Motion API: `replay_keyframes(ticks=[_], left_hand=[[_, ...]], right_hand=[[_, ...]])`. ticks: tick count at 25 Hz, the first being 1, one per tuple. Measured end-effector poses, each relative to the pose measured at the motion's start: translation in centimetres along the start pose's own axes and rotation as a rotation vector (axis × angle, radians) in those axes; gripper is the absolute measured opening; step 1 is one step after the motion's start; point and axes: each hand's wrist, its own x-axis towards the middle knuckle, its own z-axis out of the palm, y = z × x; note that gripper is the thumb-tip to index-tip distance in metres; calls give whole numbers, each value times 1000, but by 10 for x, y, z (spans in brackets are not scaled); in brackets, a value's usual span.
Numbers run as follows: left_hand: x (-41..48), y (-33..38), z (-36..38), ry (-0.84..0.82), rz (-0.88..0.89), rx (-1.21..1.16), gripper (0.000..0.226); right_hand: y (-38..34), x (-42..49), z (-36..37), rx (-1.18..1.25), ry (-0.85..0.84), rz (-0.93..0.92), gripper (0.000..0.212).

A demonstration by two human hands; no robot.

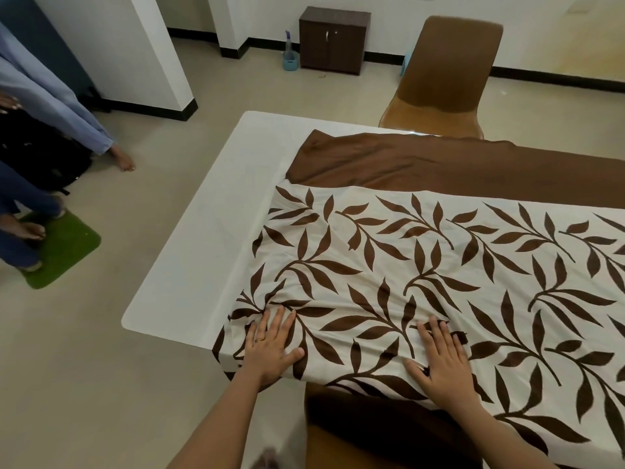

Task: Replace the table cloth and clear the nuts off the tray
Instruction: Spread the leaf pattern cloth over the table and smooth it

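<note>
So, the count: one white rectangular table with rounded corners (209, 231), one cream tablecloth printed with brown leaves and a plain brown band along its far side (406, 265), and two hands on it. The left hand (270, 346), with a ring on one finger, lies flat near the cloth's near-left corner, fingers straight and slightly spread, gripping nothing. The fabric bunches into wrinkles right at its fingertips. The right hand (443, 360) is flat too, fingers straight and close together, pressing the cloth near the table's front edge. The cloth hangs over that near edge but stops short of the left end, so a bare white strip of tabletop runs down the left side and around the far-left corner. There's one brown plastic chair (449, 72) tucked against the far side. By the back wall is one small dark brown cabinet (333, 38), with one spray bottle in a light blue holder (290, 55) just beside it. Left of the table is plenty of open beige floor, then one green mat (61, 248) with somebody's bare feet on it.
</note>
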Motion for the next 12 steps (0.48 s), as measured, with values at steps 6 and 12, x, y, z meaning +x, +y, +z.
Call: replay_keyframes(ticks=[6, 12], left_hand=[[34, -12, -23, -70, 118, 2, 83], [51, -50, -51, -103, 328, -64, 62]], right_hand=[[-79, 20, -12, 83, -18, 285, 74], [-269, 61, -7, 389, 11, 36, 70]])
